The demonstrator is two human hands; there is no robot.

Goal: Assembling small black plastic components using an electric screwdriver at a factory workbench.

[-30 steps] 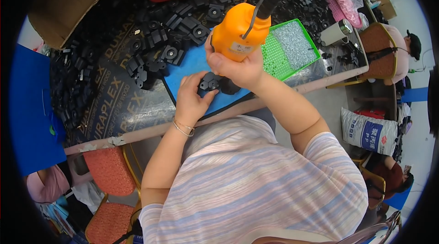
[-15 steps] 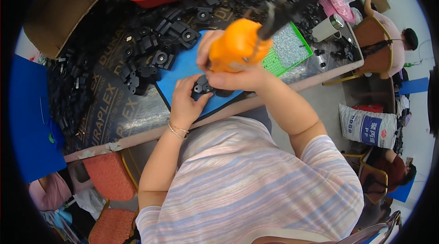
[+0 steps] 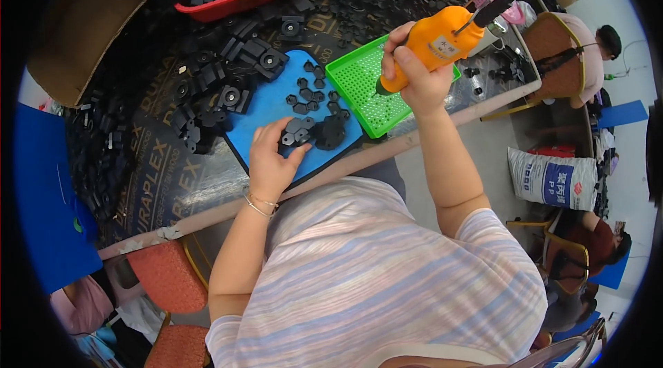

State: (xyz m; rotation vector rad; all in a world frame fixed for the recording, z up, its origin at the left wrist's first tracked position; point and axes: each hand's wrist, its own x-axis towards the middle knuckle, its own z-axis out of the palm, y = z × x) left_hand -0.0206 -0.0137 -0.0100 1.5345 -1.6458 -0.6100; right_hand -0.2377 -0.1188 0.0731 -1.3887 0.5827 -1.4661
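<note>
Now our left hand [image 3: 271, 162] has thumb and forefinger clamped on the black part [image 3: 297, 132], which lies on the blue mat [image 3: 262, 111] beside a dark rounded piece [image 3: 332, 134]. Just beyond it are small hexagonal pieces [image 3: 304, 101]. Our right hand [image 3: 423, 86] wraps its fingers around the orange driver [image 3: 442, 40], with the tip over the green tray [image 3: 378, 125]; whether it touches, we cannot tell. Farther, black assemblies [image 3: 238, 57] lie near a red tray [image 3: 243, 4]. Probably we are in a fastening step; the next move, we judge, calls for a steady left grip and a straight tip.

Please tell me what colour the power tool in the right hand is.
Mostly orange; the power tool shows best in the head view.
</note>
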